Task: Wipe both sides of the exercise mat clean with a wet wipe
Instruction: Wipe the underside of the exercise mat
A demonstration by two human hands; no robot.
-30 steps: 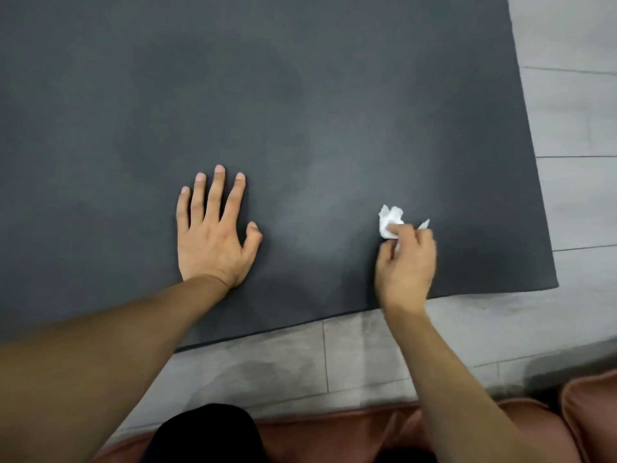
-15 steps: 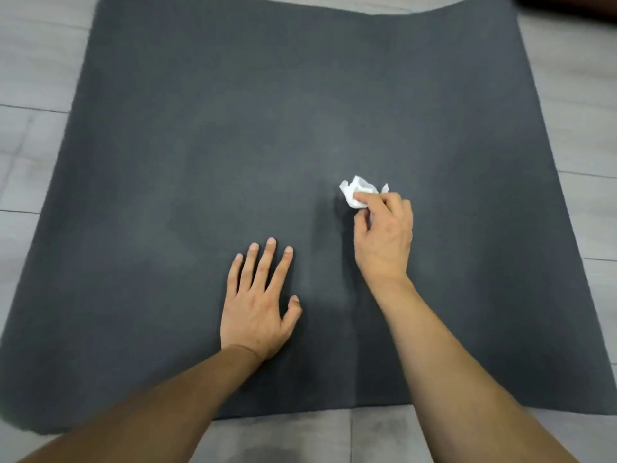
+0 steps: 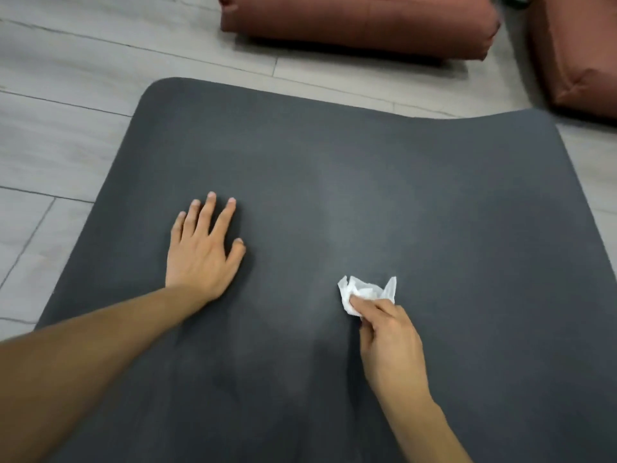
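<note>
Dark grey foam fills most of the view: the exercise mat [image 3: 367, 195] lies flat on a pale wood-look floor [image 3: 60, 128], its far edge with two rounded corners near the top and its near part running out of frame at the bottom. The surface looks matt, with a slightly lighter, smeared band up the middle (whether that is damp or only light, I cannot tell).

The left hand [image 3: 200, 252] rests palm down on the left half of the mat, fingers straight and a little spread, thumb out to the side, holding nothing. Its forearm comes in from the lower left corner.

The right hand [image 3: 389, 339] sits lower and to the right of the middle, well apart from the left hand. Its fingers are curled, and thumb and fingertips pinch a crumpled white wet wipe [image 3: 365, 290], which sticks out past the knuckles toward the far edge of the mat. The wipe is down at the mat's surface, though the exact point of contact is hidden under the bunched folds.

Beyond the far edge, on the floor, lies a rust-brown cushion [image 3: 360, 25], apart from the mat. A second cushion [image 3: 581, 55] of the same colour stands at the upper right, near the mat's far right corner.
</note>
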